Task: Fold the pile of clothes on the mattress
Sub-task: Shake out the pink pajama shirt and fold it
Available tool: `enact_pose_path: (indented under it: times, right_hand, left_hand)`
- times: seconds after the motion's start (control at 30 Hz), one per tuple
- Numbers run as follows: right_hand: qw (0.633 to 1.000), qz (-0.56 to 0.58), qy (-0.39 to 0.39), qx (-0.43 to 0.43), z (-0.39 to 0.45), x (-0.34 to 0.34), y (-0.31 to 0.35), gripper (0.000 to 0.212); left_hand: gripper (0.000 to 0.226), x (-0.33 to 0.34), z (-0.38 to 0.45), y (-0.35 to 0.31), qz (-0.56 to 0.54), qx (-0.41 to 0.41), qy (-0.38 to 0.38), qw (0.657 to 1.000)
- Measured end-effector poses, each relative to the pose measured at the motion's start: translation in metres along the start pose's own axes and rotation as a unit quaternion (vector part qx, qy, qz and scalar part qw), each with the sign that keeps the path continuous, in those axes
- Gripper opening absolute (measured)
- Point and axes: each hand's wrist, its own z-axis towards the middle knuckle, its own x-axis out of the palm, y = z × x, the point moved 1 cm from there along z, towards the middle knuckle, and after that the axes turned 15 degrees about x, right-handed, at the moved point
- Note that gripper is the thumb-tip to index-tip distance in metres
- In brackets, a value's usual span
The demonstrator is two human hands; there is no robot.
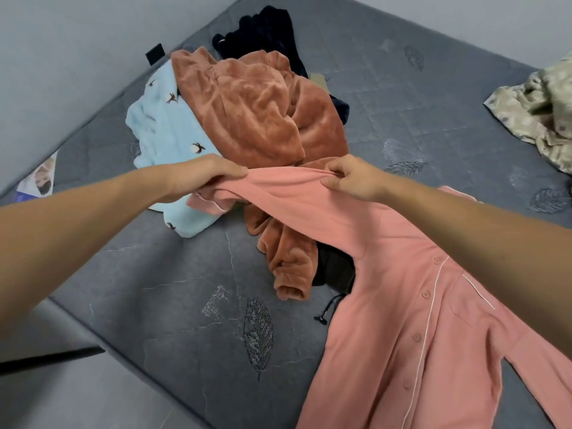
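Note:
A pink button-front pyjama shirt (pixel 411 308) with white piping lies spread over the right half of the grey mattress (pixel 173 292). One of its sleeves is lifted and stretched between my hands. My left hand (pixel 201 173) grips the cuff end. My right hand (pixel 349 178) pinches the sleeve further along. Behind the sleeve is the pile: a rust-orange fleece garment (pixel 260 116), a light blue fleece piece with small bird prints (pixel 164 128), and dark navy clothing (pixel 263 29) at the back.
A crumpled beige patterned cloth (pixel 538 109) lies at the mattress's far right. A black item with a drawstring (pixel 332 274) pokes out beneath the pink shirt. A grey wall runs along the left, with printed paper (pixel 40 178) wedged by the mattress edge.

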Motion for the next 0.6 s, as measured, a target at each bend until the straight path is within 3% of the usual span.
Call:
enact_pose_path:
  times: [0.13,0.33,0.43,0.6]
  right_hand:
    - [0.998,-0.044,-0.035,0.02,0.018,0.018,-0.001,0.036]
    - [0.996,-0.034,-0.068,0.053,0.042,0.033,0.004,0.03]
    - [0.993,-0.025,-0.081,0.082,0.051,0.04,0.0,0.027]
    - [0.978,-0.052,-0.19,0.072,0.063,0.06,-0.007,0.013]
  left_hand:
    - [0.035,-0.025,0.012,0.02,0.031,-0.035,-0.059,0.997]
    - [0.035,-0.056,0.03,0.045,0.109,0.007,-0.02,0.994]
    - [0.041,-0.073,0.045,0.058,0.243,0.056,-0.034,0.968]
    - [0.04,-0.1,0.059,0.083,0.369,0.122,-0.071,0.919]
